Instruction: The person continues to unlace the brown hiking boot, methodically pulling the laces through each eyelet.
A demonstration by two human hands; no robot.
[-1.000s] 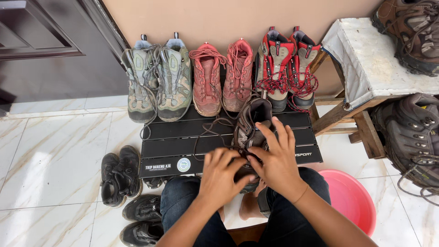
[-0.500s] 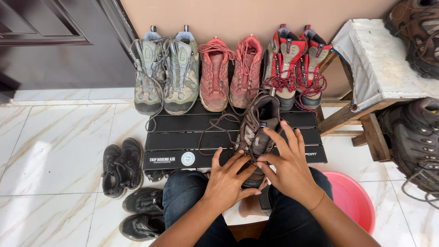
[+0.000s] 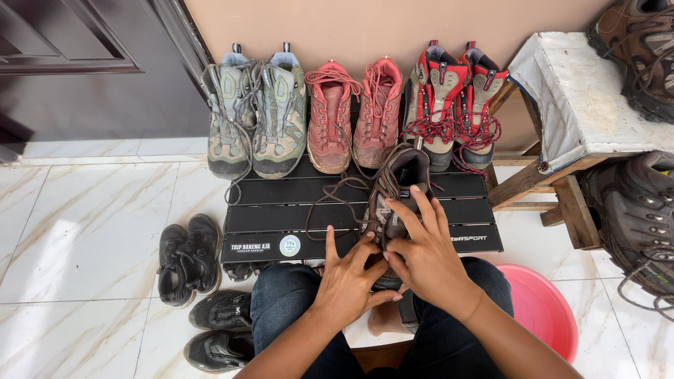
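A brown hiking boot (image 3: 399, 184) with loose dark-red laces lies on a low black slatted table (image 3: 281, 210), its toe end towards me. My right hand (image 3: 421, 253) rests on the boot's front, fingers spread over the tongue and laces. My left hand (image 3: 347, 277) presses against the boot's left side, fingers pointing up. Both hands cover the toe. My knees in dark jeans (image 3: 288, 309) sit just below the table.
Along the wall stand grey-green boots (image 3: 256, 116), pink-red boots (image 3: 354, 116) and red-grey boots (image 3: 456, 105). Black shoes (image 3: 186, 256) lie on the tiles at left. A wooden stool (image 3: 562, 112) with brown boots (image 3: 642, 49) stands at right, a red basin (image 3: 544, 309) beneath.
My hands have shifted slightly on the boot, the left hand's fingers now straighter. The view has tilted down a little.
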